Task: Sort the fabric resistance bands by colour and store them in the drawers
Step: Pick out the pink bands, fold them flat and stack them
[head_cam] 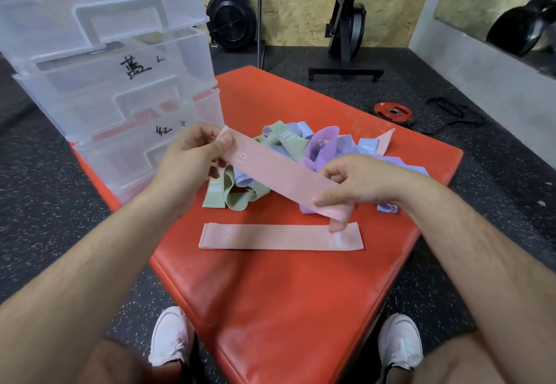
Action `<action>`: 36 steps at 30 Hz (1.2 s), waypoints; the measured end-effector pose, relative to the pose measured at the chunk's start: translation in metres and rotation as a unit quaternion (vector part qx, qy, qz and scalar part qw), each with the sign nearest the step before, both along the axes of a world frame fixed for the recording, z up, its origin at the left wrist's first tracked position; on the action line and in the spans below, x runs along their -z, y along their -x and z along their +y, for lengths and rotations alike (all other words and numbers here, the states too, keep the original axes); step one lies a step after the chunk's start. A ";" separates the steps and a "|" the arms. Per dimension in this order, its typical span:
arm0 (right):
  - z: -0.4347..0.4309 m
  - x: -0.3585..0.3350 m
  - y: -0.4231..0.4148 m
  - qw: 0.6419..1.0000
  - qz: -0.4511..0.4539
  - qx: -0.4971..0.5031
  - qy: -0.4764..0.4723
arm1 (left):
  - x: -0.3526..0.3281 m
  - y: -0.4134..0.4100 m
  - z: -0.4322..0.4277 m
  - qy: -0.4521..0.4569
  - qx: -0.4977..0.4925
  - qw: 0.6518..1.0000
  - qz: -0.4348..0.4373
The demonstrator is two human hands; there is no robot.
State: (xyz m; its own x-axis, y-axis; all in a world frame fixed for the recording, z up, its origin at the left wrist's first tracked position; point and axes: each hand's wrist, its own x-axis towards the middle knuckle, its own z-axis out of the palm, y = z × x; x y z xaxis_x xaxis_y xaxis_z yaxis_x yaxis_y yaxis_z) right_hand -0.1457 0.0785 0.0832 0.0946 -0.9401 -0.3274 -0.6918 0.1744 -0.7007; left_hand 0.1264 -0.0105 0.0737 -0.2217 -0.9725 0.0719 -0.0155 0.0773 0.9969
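Head view: a pink fabric band (279, 176) is held stretched flat in the air above a red padded block (285, 308), one end pinched between thumb and fingers of the left hand (188, 154), the other end pinched by the right hand (352, 182), from which a short tail is left hanging. Just below it, a second pink band (279, 237) is laid flat and straight on the pad. Behind the held band, a tangled pile of green, blue and purple bands (301, 145) is partly hidden by it and by both hands. A stack of translucent plastic drawers (120, 82), each marked with a handwritten label, is set at the left corner of the block, close to the left hand. Dark speckled rubber flooring (60, 188) is seen around the block, with white shoes (171, 335) at its near edge. Farther back, a red weight plate (392, 111), a black fan (231, 19) and an exercise machine (346, 31) are placed before chipboard walls.
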 end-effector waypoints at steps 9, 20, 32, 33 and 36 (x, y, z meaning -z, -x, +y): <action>0.018 0.033 0.052 0.997 0.053 0.046 -0.017 | 0.067 -0.044 0.011 -0.121 -0.038 0.990 -0.054; 0.028 0.078 0.046 0.994 0.086 0.071 -0.016 | 0.106 -0.056 0.021 -0.091 -0.046 0.959 -0.266; 0.034 0.087 0.041 0.983 0.177 0.056 -0.010 | 0.121 -0.057 0.026 -0.026 -0.039 0.945 -0.322; 0.034 0.088 0.041 0.981 0.188 0.048 -0.002 | 0.121 -0.058 0.026 -0.011 -0.035 0.946 -0.323; 0.034 0.090 0.042 0.975 0.220 0.026 0.019 | 0.123 -0.058 0.026 0.024 -0.013 0.934 -0.356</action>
State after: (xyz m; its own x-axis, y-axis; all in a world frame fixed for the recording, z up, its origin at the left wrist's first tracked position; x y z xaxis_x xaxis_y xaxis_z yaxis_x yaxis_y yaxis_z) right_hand -0.1874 0.1129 -0.0067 -0.0953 -0.9521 -0.2905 -0.9176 0.1971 -0.3451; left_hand 0.1845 0.0154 -0.0494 -0.2065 -0.9776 -0.0417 -0.6764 0.1118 0.7280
